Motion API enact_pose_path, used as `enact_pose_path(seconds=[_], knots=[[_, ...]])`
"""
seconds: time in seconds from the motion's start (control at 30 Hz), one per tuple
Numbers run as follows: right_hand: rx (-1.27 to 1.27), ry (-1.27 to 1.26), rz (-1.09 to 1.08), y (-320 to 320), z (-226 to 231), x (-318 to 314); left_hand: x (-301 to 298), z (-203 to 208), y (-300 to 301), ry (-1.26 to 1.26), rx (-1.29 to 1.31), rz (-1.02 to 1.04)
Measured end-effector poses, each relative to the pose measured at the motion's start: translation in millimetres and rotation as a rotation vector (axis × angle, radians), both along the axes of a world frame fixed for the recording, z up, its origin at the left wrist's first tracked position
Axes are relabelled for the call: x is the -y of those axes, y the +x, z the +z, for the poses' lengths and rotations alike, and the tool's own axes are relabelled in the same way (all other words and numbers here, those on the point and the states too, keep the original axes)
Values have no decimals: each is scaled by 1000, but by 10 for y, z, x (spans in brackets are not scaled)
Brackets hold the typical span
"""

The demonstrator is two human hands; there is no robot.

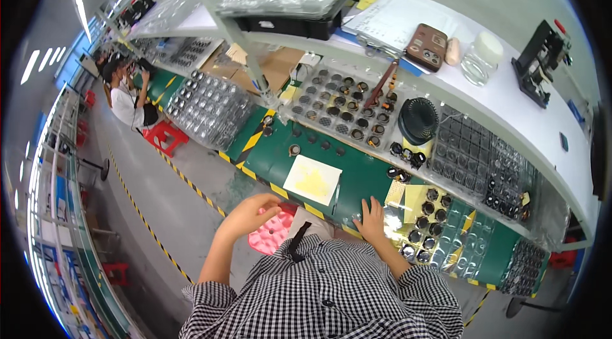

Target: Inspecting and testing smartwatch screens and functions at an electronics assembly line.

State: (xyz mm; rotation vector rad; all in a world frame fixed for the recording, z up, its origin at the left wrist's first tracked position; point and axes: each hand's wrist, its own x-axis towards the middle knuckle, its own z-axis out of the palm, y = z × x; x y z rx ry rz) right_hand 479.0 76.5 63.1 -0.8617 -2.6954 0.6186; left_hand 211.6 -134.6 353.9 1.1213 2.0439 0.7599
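our right hand (371, 216) lies flat with fingers spread, holding nothing, its fingertips pressing on the near edge of a clear plastic blister tray (440, 227) at the front of the bench. our left hand (252, 213) is loosely curled with nothing in it, hanging off the bench edge above a pink moulded tray (271, 237) with round dimples, which sits low by our lap.

from largest to smallest: we see a long workbench with a smooth dark green mat (357, 176), edged with yellow and black striped tape. above it runs a white shelf (510, 100) that curves with the lens. on the bench the clear blister tray has rows of shallow round pockets, some holding small black ring-shaped parts, and it lies over yellow paper. further back, a second clear tray (341, 106) holds more dark round parts in rows. to the left a glossy stack of silver-looking pocketed trays (210, 109) rests at an angle. a round black slatted fan (417, 120) stands right of the back tray. a pale yellow square sheet of paper (312, 180) lies flat on the mat, between our hands and further back. on the shelf lies a brown phone (426, 47) with rounded corners. we wear a black and white checked shirt (331, 294).
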Motion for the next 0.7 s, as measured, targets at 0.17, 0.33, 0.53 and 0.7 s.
enact_pose_path(seconds=[0.17,0.33,0.53,0.7], knots=[[-71,-54,-43,301,-411,49,-114,-682,-42,-210,-85,-156],[-120,-3,-105,289,-464,46,13,-1299,-95,-381,-121,-272],[-61,27,-152,127,-494,55,201,-1477,-468,-420,-29,-294],[-47,19,-148,13,-487,30,374,-1962,-1213,-353,-68,-310]])
